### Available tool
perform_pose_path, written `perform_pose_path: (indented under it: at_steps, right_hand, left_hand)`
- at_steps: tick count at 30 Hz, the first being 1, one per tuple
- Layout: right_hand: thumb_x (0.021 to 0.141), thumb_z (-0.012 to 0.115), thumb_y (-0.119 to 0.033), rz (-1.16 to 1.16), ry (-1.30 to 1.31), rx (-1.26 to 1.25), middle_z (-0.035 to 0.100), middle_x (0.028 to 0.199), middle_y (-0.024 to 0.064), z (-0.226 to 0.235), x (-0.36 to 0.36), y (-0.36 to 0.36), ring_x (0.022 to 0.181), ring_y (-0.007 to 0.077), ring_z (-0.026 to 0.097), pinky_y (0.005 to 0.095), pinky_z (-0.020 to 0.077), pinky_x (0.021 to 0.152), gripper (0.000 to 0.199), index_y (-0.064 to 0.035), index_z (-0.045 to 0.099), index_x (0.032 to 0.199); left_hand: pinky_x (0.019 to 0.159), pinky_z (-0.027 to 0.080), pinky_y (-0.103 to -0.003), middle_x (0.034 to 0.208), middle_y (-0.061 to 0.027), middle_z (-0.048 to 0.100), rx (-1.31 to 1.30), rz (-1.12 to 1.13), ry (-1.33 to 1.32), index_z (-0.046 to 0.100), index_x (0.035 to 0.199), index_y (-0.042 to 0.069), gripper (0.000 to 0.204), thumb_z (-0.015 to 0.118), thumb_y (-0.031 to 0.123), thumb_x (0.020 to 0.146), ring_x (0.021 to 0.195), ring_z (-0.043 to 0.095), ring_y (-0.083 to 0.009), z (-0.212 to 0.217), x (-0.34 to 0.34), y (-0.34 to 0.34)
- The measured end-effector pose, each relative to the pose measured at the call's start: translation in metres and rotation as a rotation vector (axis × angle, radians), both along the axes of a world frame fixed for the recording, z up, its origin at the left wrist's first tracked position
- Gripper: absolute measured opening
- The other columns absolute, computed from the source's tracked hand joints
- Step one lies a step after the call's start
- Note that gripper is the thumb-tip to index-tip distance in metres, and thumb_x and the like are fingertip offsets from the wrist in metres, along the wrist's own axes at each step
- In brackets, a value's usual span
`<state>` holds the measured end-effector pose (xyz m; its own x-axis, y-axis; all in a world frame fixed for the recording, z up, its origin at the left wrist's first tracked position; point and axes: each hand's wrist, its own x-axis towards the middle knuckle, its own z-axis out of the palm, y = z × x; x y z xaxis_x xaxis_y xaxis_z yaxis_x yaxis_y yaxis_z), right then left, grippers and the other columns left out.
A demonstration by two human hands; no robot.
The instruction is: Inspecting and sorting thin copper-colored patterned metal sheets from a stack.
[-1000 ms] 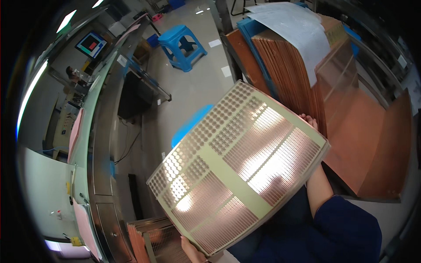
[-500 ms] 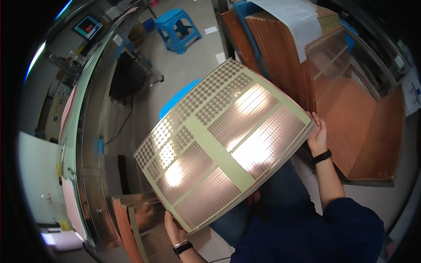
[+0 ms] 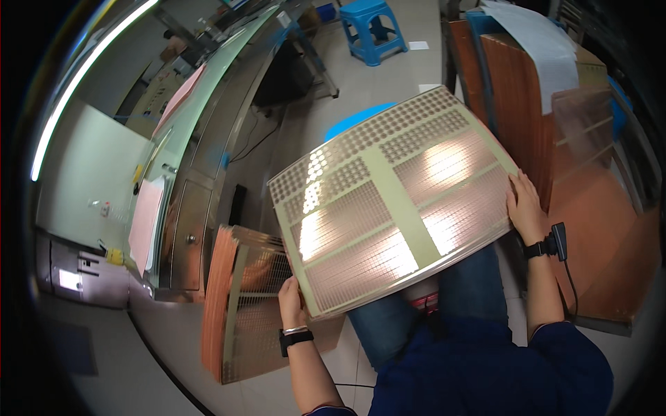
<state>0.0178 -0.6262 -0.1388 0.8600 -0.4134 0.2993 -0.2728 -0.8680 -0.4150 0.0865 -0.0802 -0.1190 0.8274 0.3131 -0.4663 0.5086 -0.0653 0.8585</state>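
A large copper-coloured circuit panel [image 3: 401, 208] with pale green strips, rows of round dots and fine grids lies tilted over my lap, catching bright reflections. My left hand [image 3: 291, 305] grips its near left corner, thumb on the edge. Along the right edge, my right hand [image 3: 526, 206] holds the other side, its underside fingers partly hidden. Beneath the panel's far edge shows a blue round seat [image 3: 357, 122]. Close to my left hand stands a stack of similar panels [image 3: 236, 305], upright on the floor.
To the right, a tall stack of copper panels [image 3: 517, 104] leans in a rack under a white sheet [image 3: 538, 48]. An open copper-lined holder [image 3: 603, 229] is nearer. A blue stool [image 3: 371, 31] stands far off. At left runs a metal bench [image 3: 191, 229] with pink sheets [image 3: 147, 222].
My view has swung left, so the surroundings sit further right in the picture. The panel looks slightly less steeply turned, and both hands still hold it.
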Motion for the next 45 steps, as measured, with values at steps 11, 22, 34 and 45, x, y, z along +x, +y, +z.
perform_pose_path:
  at_steps: [11, 22, 34, 45]
  right_hand:
    - [0.096, 0.051, -0.016, -0.050, 0.062, -0.091, 0.048, 0.142, 0.0184, 0.005, -0.012, 0.013, 0.131, 0.0352, 0.044, 0.0438, 0.0363, 0.108, 0.042, -0.0069, 0.052, 0.137]
    - [0.100, 0.051, -0.018, -0.062, -0.146, 0.373, 0.052, 0.139, 0.0148, 0.008, 0.031, -0.038, 0.125, 0.0274, 0.052, 0.0370, 0.0412, 0.104, 0.044, -0.0037, 0.047, 0.141]
    - [0.101, 0.055, -0.023, 0.150, -0.160, 1.010, 0.067, 0.105, 0.0021, 0.093, 0.002, -0.044, 0.093, 0.0090, 0.062, 0.0234, 0.0485, 0.083, 0.030, -0.0003, 0.060, 0.120]
    - [0.096, 0.062, -0.017, 0.321, -0.241, 1.181, 0.067, 0.100, 0.0019, 0.101, -0.021, -0.051, 0.090, 0.0083, 0.063, 0.0242, 0.0504, 0.081, 0.024, -0.0010, 0.062, 0.113]
  left_hand:
    - [0.089, 0.045, -0.031, 0.109, -0.0125, 0.066, 0.145, 0.052, -0.246, 0.060, 0.123, -0.007, 0.038, 0.047, 0.023, 0.103, 0.099, 0.060, -0.0190, 0.017, 0.018, -0.019]
    - [0.074, 0.046, -0.026, 0.095, -0.0046, 0.065, -0.035, 0.171, -0.555, 0.064, 0.108, -0.008, 0.030, 0.049, 0.018, 0.103, 0.083, 0.057, -0.0100, 0.060, -0.022, -0.019]
    - [0.070, 0.048, -0.026, 0.089, -0.0039, 0.065, -0.087, 0.229, -0.510, 0.063, 0.098, -0.005, 0.028, 0.052, 0.020, 0.102, 0.078, 0.058, -0.0101, 0.028, -0.036, 0.006]
    - [0.067, 0.048, -0.031, 0.088, -0.0047, 0.064, 0.074, 0.174, -0.459, 0.059, 0.095, -0.001, 0.032, 0.046, 0.027, 0.104, 0.072, 0.059, -0.0124, 0.018, -0.019, -0.001]
